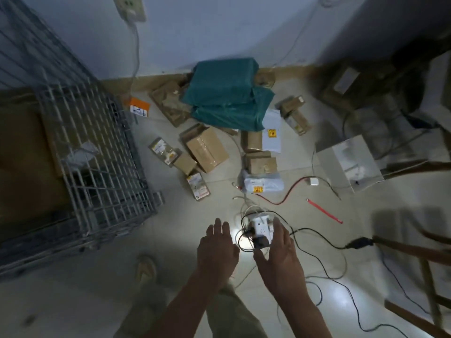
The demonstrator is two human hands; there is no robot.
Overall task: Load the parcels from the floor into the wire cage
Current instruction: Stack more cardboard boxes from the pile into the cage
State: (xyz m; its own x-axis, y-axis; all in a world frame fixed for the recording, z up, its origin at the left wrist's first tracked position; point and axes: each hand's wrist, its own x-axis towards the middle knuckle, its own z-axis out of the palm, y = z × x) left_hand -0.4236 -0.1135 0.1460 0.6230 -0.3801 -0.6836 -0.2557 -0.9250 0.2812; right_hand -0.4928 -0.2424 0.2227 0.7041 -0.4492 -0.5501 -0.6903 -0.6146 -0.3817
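Note:
Several parcels lie on the tiled floor ahead: two teal wrapped bundles (227,93) stacked by the wall, a brown carton (207,148), small brown boxes (260,163) and a white poly bag (264,184). The wire cage (97,154) stands at the left with a large brown box inside it. My left hand (217,250) and my right hand (280,252) both reach forward, fingers straight, holding nothing. They hover above a white power strip (260,230), well short of the parcels.
Black, white and red cables (317,237) sprawl over the floor around the power strip. A clear plastic box (349,162) sits at the right, wooden furniture legs (415,250) beyond it. My sandalled foot (146,268) stands near the cage corner. A wall socket (131,8) hangs above.

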